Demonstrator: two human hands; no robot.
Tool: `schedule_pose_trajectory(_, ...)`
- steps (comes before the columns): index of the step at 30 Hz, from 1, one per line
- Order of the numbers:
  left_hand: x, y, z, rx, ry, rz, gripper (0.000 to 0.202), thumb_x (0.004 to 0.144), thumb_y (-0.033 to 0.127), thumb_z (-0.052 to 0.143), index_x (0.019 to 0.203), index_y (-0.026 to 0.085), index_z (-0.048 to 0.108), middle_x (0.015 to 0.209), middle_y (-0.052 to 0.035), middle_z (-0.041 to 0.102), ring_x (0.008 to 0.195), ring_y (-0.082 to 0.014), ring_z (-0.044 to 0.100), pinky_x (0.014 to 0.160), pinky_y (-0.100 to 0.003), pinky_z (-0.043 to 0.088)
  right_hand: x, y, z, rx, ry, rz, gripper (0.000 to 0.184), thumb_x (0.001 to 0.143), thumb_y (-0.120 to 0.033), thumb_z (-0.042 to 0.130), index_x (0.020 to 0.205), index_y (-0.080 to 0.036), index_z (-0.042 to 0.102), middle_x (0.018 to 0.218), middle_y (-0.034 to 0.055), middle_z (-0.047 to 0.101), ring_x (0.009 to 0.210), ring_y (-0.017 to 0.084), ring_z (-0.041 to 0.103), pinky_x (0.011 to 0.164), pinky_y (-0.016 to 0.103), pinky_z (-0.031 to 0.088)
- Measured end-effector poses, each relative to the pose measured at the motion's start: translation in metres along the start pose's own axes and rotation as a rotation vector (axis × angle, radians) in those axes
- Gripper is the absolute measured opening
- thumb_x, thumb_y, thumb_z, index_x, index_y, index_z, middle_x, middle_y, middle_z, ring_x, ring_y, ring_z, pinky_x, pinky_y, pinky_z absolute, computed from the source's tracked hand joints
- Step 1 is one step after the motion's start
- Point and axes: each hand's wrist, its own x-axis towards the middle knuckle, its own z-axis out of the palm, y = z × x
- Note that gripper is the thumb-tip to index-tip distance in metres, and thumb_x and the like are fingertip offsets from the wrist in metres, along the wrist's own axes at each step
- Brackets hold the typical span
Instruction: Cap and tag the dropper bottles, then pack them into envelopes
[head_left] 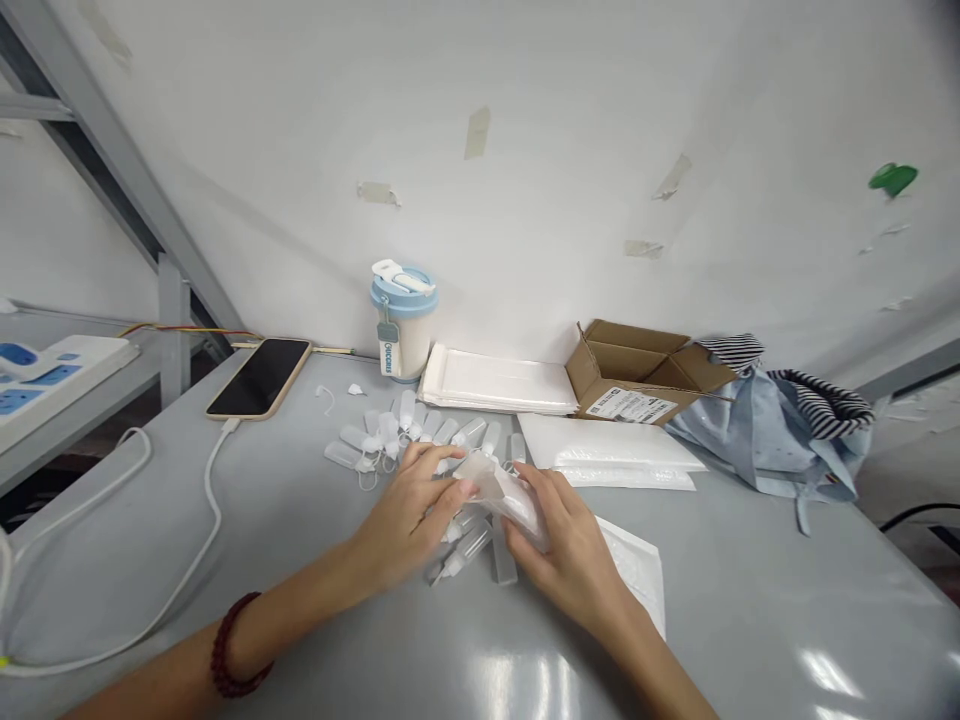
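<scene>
Between my two hands is a crinkled, translucent white plastic packet [517,505], held slightly above the table. The thumb and fingers of my left hand [416,505] are at its left edge. My right hand [559,540] grips the packet's right side, fingers on top and thumb below. Under and behind it lie several small clear plastic squeeze bottles [469,548] with white caps, partly covered by my hands. More of these bottles [390,430] are spread beyond my left hand. A white bubble mailer [637,570] lies partly under my right wrist.
Beyond the bottles are a stack of white mailers [502,380], an open cardboard box [637,370] and more bubble mailers [615,445]. A blue-lidded cup [409,325] stands by the wall. Left is a phone [260,378] on a white cable [214,500]; right, a light-blue cloth bag [765,430].
</scene>
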Motion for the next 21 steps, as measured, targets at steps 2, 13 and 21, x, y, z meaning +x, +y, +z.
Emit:
schedule_pose_trajectory(2, 0.003, 0.001, -0.004, 0.02, 0.088, -0.064, 0.028, 0.092, 0.029, 0.042, 0.084, 0.022, 0.067, 0.098, -0.0066, 0.063, 0.1, -0.0245, 0.053, 0.085, -0.04, 0.046, 0.0, 0.0, -0.001, 0.003, -0.003, 0.025, 0.044, 0.085, -0.018, 0.052, 0.127, -0.018, 0.039, 0.103, 0.0115, 0.059, 0.094, 0.027, 0.057, 0.077, 0.042, 0.052)
schedule_pose_trajectory(13, -0.01, 0.007, -0.023, -0.054, -0.526, -0.091, 0.016, 0.071, 0.017, 0.057, 0.055, 0.019, 0.055, 0.049, 0.0056, 0.049, 0.047, -0.0107, 0.042, 0.046, -0.023, 0.027, 0.001, 0.007, -0.001, 0.01, 0.0, 0.151, 0.04, 0.086, -0.021, 0.052, 0.125, -0.018, 0.041, 0.104, 0.0112, 0.057, 0.094, 0.027, 0.056, 0.079, 0.044, 0.051)
schedule_pose_trajectory(21, 0.014, 0.001, -0.047, -0.479, -0.261, -0.256, 0.019, 0.082, 0.033, 0.055, 0.069, 0.02, 0.055, 0.064, 0.0037, 0.05, 0.055, -0.0101, 0.043, 0.05, -0.021, 0.035, 0.002, 0.003, -0.003, 0.027, -0.025, 0.122, 0.041, 0.086, -0.019, 0.052, 0.125, -0.018, 0.041, 0.106, 0.0114, 0.056, 0.096, 0.027, 0.055, 0.08, 0.043, 0.05)
